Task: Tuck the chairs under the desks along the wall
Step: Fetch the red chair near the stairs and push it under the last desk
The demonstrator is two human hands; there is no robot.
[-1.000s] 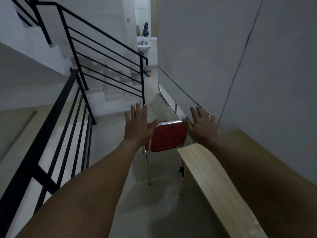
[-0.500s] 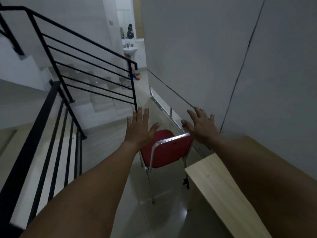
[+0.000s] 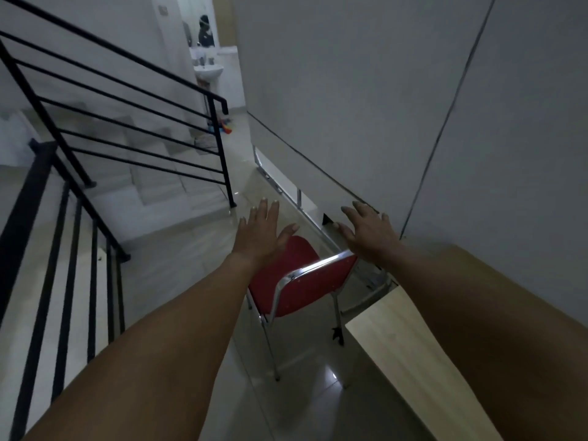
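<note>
**Hands above the backrest, no grip taken**

Your left hand (image 3: 262, 232) and right hand (image 3: 370, 232) are both spread flat, fingers apart, holding nothing; they hover over the red chair (image 3: 300, 276), which stands on the floor just beyond the end of the wooden desk (image 3: 410, 354), not under it. Lower each palm to the chrome top rail (image 3: 318, 267), one near each corner; close firmly; steer the chair level toward the desk, watching the legs against the desk frame.
</note>
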